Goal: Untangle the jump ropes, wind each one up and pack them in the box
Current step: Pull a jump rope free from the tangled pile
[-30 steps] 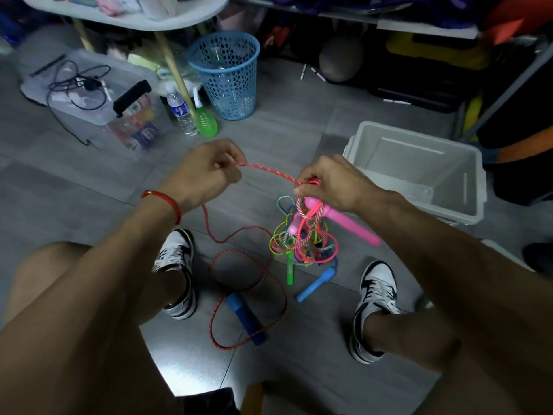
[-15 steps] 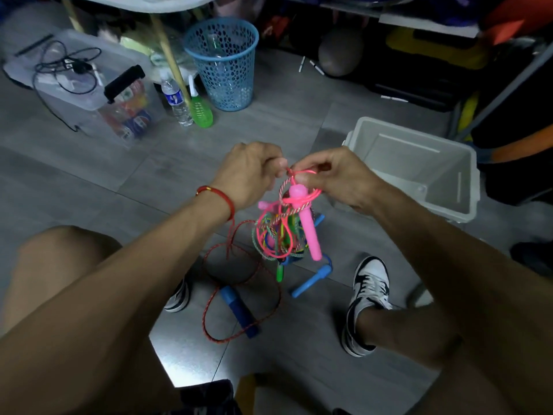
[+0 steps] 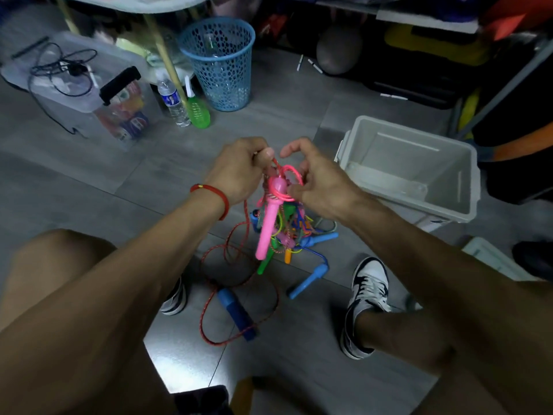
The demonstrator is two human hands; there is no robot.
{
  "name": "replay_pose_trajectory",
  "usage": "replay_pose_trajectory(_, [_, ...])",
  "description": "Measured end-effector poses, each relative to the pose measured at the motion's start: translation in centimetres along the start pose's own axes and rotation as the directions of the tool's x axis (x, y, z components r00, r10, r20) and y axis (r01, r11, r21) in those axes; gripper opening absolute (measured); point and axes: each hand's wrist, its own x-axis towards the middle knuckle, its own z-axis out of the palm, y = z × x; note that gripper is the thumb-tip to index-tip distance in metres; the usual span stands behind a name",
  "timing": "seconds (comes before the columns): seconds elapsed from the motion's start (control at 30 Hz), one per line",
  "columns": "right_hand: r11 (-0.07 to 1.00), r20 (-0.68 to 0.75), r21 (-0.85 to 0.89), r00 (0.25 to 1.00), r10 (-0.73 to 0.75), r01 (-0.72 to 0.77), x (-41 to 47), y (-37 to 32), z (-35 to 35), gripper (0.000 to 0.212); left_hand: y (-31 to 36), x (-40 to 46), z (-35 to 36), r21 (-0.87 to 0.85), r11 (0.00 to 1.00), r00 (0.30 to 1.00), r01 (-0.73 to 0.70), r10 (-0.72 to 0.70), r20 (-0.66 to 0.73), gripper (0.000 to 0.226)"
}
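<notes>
A tangle of coloured jump ropes [image 3: 287, 226] hangs between my two hands above the floor. A pink handle [image 3: 267, 226] dangles from its top, wrapped by a pink cord. My left hand [image 3: 239, 169] pinches the red speckled rope [image 3: 239, 259] at the top of the knot. That rope trails down to loops on the floor around a dark blue handle [image 3: 238, 314]. My right hand [image 3: 317, 181] grips the pink cord beside the knot, index finger raised. Light blue handles [image 3: 308, 283] hang low. The white box [image 3: 413, 166] stands to the right.
A blue mesh wastebasket [image 3: 221, 61], a water bottle [image 3: 173, 100] and a green bottle [image 3: 197, 110] stand behind. A clear lidded bin [image 3: 89, 88] with cables sits at the left. My two shoes [image 3: 365, 298] flank the ropes. Dark shelving fills the back.
My left hand moved right from a stretched-out red rope until it met my right hand at the knot. The bundle now hangs lower and the pink handle points down.
</notes>
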Motion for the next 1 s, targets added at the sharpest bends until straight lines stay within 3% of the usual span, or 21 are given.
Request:
replay_pose_trajectory(0.17, [0.947,0.048,0.208,0.970,0.239,-0.244,-0.2,0.3,1.8,0.053,1.1,-0.1,0.3,-0.329,0.920,0.970,0.214,-0.239,-0.037,0.035])
replay_pose_trajectory(0.33, [0.948,-0.029,-0.030,0.948,0.316,-0.317,-0.4,1.4,1.2,0.036,1.5,-1.0,0.9,-0.550,0.783,0.938,0.290,-0.348,-0.001,0.036])
replay_pose_trajectory(0.43, [0.926,-0.002,-0.025,0.927,0.376,-0.376,0.0,2.3,0.6,0.031,1.6,-1.4,0.7,-0.614,0.744,0.946,0.264,-0.322,0.017,0.037])
replay_pose_trajectory(0.5, [0.918,0.010,-0.049,0.919,0.395,-0.394,0.3,2.5,0.3,0.026,1.8,-1.4,0.6,-0.603,0.752,0.945,0.266,-0.327,0.008,0.036])
replay_pose_trajectory(0.63, [0.944,-0.198,-0.068,0.932,0.305,-0.324,0.4,2.4,0.2,0.018,1.9,-1.4,0.9,-0.616,0.722,0.914,0.314,-0.405,-0.008,0.027])
replay_pose_trajectory(0.73, [0.945,-0.222,-0.014,0.922,0.316,-0.327,0.3,2.7,0.0,0.021,1.6,-1.3,1.1,-0.568,0.759,0.922,0.317,-0.386,-0.002,0.024])
replay_pose_trajectory(0.8, [0.951,-0.207,0.004,0.930,0.303,-0.309,0.4,2.8,-0.1,0.024,0.8,-1.4,0.9,-0.489,0.822,0.947,0.291,-0.321,0.025,0.032])
replay_pose_trajectory(0.87, [0.960,-0.204,-0.001,0.940,0.275,-0.281,0.4,2.7,-0.2,0.027,-0.2,-1.6,1.0,-0.310,0.920,0.968,0.242,-0.252,0.007,0.055])
replay_pose_trajectory(0.93, [0.964,-0.186,0.013,0.946,0.264,-0.266,0.2,2.4,-0.2,0.024,-1.7,-1.2,1.4,-0.151,0.954,0.962,0.258,-0.267,-0.048,0.074])
replay_pose_trajectory(1.0, [0.969,-0.179,0.043,0.952,0.248,-0.245,0.1,2.2,0.0,0.022,-2.4,-1.0,1.9,-0.203,0.940,0.947,0.274,-0.300,-0.112,0.074])
